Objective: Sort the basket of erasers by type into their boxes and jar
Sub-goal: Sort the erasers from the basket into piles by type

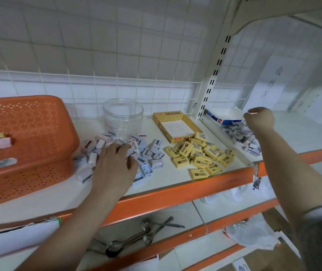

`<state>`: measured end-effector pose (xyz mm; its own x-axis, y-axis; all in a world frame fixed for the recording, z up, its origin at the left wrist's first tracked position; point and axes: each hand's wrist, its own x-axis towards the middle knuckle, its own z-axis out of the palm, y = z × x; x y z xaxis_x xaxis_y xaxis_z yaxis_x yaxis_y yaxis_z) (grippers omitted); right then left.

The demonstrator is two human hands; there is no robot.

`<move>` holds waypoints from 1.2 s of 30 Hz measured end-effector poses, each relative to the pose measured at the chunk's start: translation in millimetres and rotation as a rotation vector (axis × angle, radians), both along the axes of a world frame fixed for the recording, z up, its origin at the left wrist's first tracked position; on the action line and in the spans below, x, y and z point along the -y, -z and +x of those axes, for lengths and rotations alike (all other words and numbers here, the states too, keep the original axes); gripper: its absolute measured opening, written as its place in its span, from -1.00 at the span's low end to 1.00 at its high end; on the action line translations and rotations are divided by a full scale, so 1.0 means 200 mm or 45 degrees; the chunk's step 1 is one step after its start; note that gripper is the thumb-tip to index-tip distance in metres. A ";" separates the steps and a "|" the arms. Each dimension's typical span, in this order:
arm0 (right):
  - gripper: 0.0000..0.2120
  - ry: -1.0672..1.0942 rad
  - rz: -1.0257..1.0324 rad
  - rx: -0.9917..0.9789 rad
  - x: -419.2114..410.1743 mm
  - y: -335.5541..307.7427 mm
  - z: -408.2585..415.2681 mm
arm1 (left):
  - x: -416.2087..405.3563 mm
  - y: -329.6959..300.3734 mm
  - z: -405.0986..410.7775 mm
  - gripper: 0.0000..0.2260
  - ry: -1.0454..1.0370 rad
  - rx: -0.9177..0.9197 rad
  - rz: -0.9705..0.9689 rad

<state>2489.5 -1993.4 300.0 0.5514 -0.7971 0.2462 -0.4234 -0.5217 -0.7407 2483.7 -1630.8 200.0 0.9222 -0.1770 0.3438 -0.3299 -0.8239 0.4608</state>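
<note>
Orange basket (pixel 29 122) sits at the shelf's left end, a few erasers left inside. The left hand (pixel 115 163) lies spread on the white eraser pile (pixel 146 153) before the empty jar (pixel 123 114). The right hand (pixel 258 118) is curled over the blue box (pixel 220 118); whether it holds anything I cannot tell. Yellow erasers (pixel 199 153) lie beside their empty yellow box (pixel 175 126). Sorting looks nearly done; next, I'd judge, comes scooping piles into containers.

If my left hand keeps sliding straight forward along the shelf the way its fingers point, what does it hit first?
Probably the clear jar. The left hand lies flat on the pile of small white erasers, fingers aimed toward the back of the shelf, so it would push those first. Depth is hard to judge.
</note>
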 end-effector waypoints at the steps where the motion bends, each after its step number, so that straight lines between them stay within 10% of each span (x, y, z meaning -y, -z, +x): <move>1: -0.71 -0.053 -0.029 0.031 -0.05 0.00 0.02 | 0.00 0.00 0.00 -0.66 0.002 -0.002 -0.023; 17: -0.84 -1.169 -0.310 0.269 -1.26 -0.17 0.13 | -0.21 -0.35 -0.11 -0.80 0.498 0.419 -0.116; 36: -0.63 -1.885 -1.285 -0.686 -2.52 0.11 0.68 | -1.37 -0.50 0.08 -0.84 -0.126 -0.389 0.762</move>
